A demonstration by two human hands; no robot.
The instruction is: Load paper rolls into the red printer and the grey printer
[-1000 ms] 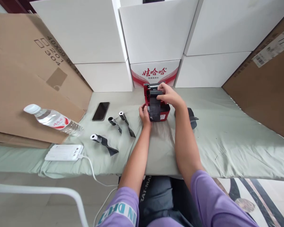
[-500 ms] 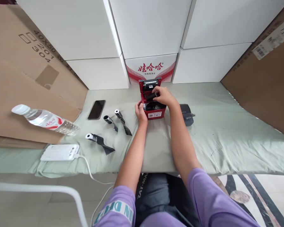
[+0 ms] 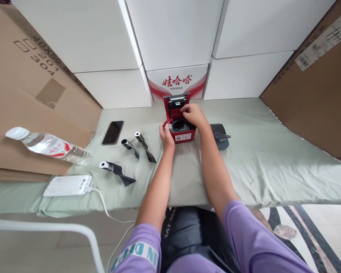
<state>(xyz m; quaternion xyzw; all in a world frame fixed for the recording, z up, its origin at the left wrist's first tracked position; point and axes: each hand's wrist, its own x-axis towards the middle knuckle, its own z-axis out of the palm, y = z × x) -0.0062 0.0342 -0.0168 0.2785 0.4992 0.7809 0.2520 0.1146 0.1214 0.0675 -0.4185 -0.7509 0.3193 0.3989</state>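
Observation:
A small red and black printer (image 3: 183, 135) stands on the cloth-covered surface with its lid (image 3: 176, 101) raised. My left hand (image 3: 167, 135) is wrapped round the printer's left side. Over the open compartment, my right hand (image 3: 193, 115) has its fingers curled together; whatever is between the fingertips is hidden. A dark roll (image 3: 179, 123) appears to lie inside the compartment, partly covered. To the left lie a black-and-white roll (image 3: 110, 167) with its strip pulled out, a second such roll (image 3: 140, 138), and a dark roll with a hollow core (image 3: 127, 144).
A phone (image 3: 113, 132), a water bottle (image 3: 52, 146) and a white power bank (image 3: 69, 185) with a cable sit at left. Right of the printer is a dark flat case (image 3: 220, 132). Cardboard boxes (image 3: 39, 76) flank both sides; white boxes (image 3: 173, 34) stand behind.
The dark roll has left my right fingertips and now appears to sit in the printer's compartment. My left hand stays on the printer. The whole view has shifted slightly.

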